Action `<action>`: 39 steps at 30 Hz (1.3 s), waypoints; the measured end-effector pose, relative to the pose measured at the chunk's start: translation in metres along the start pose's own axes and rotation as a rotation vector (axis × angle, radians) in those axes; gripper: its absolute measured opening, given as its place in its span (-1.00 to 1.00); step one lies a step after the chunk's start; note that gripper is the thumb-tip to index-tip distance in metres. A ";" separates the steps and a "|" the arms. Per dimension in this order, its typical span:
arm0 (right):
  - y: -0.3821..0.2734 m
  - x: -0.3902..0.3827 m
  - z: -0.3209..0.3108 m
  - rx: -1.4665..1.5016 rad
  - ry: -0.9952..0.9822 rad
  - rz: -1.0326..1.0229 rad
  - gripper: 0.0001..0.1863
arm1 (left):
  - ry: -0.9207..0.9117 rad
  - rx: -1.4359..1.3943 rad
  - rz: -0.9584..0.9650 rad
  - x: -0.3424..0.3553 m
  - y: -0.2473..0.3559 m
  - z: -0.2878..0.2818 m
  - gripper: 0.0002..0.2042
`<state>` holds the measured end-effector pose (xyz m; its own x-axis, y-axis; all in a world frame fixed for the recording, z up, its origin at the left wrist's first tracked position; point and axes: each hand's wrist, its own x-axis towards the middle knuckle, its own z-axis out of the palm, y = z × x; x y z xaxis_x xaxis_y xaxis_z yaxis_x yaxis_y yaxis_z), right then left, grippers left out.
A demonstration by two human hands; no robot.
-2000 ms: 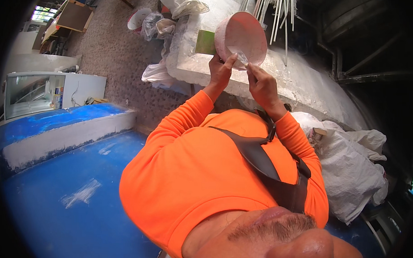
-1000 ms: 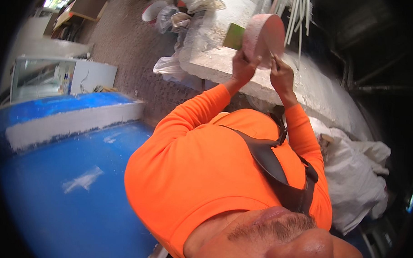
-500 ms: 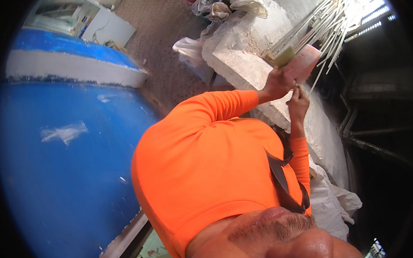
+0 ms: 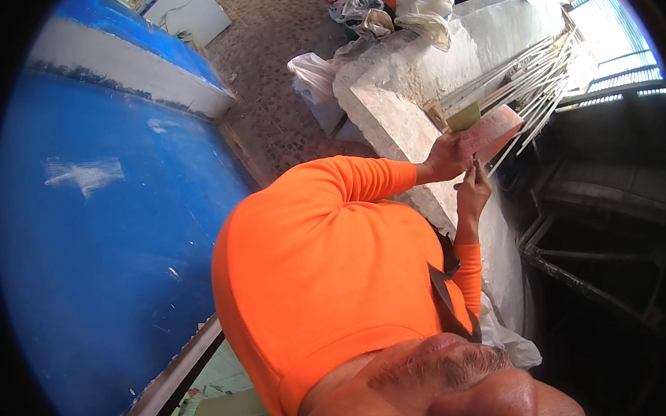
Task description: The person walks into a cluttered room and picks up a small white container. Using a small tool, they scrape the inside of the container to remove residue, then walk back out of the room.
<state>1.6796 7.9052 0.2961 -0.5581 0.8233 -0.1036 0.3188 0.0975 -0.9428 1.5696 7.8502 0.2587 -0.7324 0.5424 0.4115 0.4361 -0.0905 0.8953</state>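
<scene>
My left hand grips a pink round bowl, seen side-on with its inside turned out of view. A flat olive-green piece sticks up at the bowl's left, just above that hand. My right hand is closed just below the bowl, fingertips pinched at its lower edge; whatever they hold is too small to make out. Both hands are over a dusty pale concrete ledge, beside a bundle of thin white rods.
A blue painted surface fills the left, bordered by a white raised edge. Plastic bags lie around the ledge's far left on a pebbled floor. A dark metal frame and a bright window are at right.
The view has swung round. The bowl has moved right and down in view and turned from open-side facing me to side-on, with both hands following. The window has come into view.
</scene>
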 end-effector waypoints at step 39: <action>0.009 -0.001 -0.020 -0.370 0.147 -0.360 -0.67 | -0.053 -0.368 -0.341 0.016 -0.006 -0.004 -0.68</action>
<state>1.6981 7.9164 0.2944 -0.5771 0.7686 0.2760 0.3906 0.5566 -0.7332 1.5528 7.8562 0.2607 -0.7693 0.6332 0.0849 -0.0432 -0.1841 0.9819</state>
